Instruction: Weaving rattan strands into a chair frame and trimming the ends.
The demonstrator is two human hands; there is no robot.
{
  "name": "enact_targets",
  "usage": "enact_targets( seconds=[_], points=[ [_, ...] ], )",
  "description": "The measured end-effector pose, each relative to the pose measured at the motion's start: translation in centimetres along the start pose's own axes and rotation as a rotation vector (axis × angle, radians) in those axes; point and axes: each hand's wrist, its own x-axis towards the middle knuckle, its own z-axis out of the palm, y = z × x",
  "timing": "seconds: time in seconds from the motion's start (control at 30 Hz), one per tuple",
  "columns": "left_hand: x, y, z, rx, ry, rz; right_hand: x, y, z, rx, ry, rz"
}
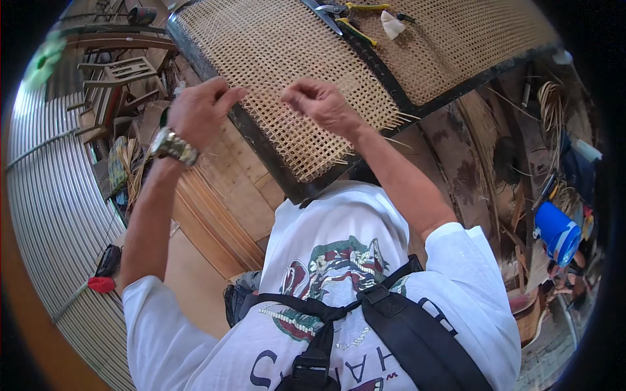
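Before me lies woven cane webbing in a dark frame, with loose strand ends sticking out along its near right edge. My left hand, with a metal watch on the wrist, is over the frame's left side. Its fingers are curled in and the thumb points toward the webbing. Over the middle of the weave, my right hand is closed in a pinch. Whatever either hand's fingers hold, perhaps a thin strand, is too small to make out. Cutters with yellow handles lie across the frame's middle bar.
A second cane panel extends to the right, with a crumpled white piece on it. Wooden chair frames stand at the far left, beside a corrugated metal sheet. To the right are a blue container and a coil of cane.
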Motion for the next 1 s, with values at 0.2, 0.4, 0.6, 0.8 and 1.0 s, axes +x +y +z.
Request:
enact_targets(
  seconds=[0.2, 0.4, 0.6, 0.8, 1.0],
  points=[
    [0.9, 2.4, 10.2, -0.063, -0.295, 0.024, -2.6, 1.0, -4.5, -0.645, 0.289, 0.155],
    [2.7, 5.0, 12.3, 0.298, -0.629, -0.004, -3.4, 2.4, -4.0, -0.703, 0.265, 0.339],
    [4.9, 8.4, 11.7, 0.516, -0.7, 0.058, -3.7, 2.4, -3.7, -0.818, 0.363, 0.258],
    [1.9, 8.0, 13.3, 0.399, -0.47, 0.081, -2.7, 2.6, -4.4, -0.817, 0.167, 0.315],
    [0.2, 6.1, 14.4, 0.108, -0.341, -0.183, -2.7, 2.4, -2.5, -0.882, 0.151, 0.266]
  ],
)
